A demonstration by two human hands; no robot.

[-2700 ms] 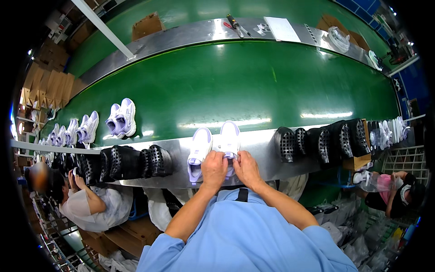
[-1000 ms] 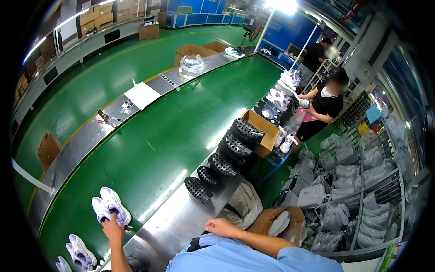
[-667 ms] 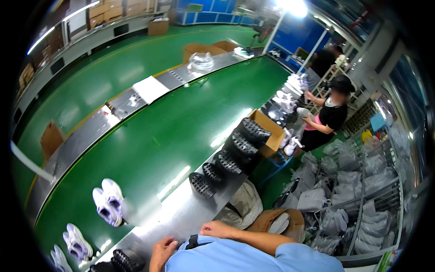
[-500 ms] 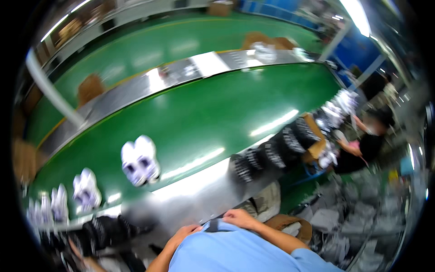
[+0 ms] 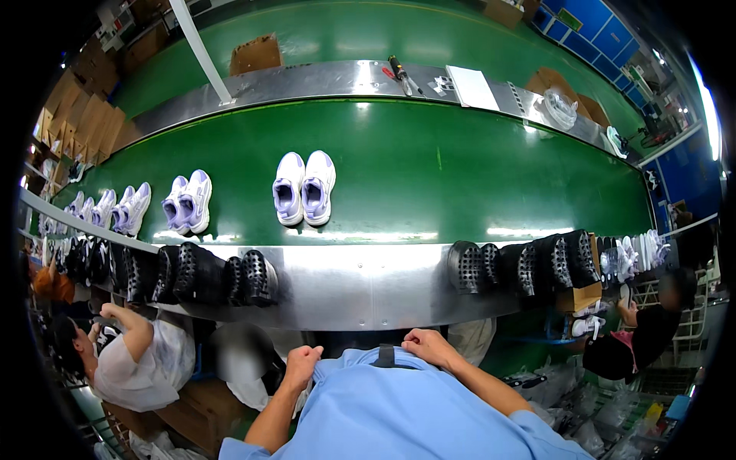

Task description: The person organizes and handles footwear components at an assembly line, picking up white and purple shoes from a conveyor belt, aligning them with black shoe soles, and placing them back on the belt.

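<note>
Both hands are at the front of my blue shirt (image 5: 391, 399), near the table edge. My left hand (image 5: 302, 363) is closed, its fingers curled at the shirt's left side. My right hand (image 5: 431, 346) is closed too, pinching the cloth on the right side. Beyond them lies the bare metal ledge (image 5: 360, 287). On the green belt past it stands a pair of white and lilac sneakers (image 5: 303, 190), side by side. Another such pair of sneakers (image 5: 187, 202) stands further left, with several more toward the left rim.
Black shoe-shaped pieces with studded faces line the ledge at left (image 5: 195, 272) and right (image 5: 529, 268). Co-workers sit at left (image 5: 146, 356) and right (image 5: 636, 330). The far metal ledge (image 5: 307, 84) carries a screwdriver (image 5: 399, 73), white paper (image 5: 471, 88) and a clear plastic bag (image 5: 560, 107).
My view has turned left and steadied, so the co-worker at left now shows fully. My hands stay at the shirt; the left one now looks more tightly curled.
</note>
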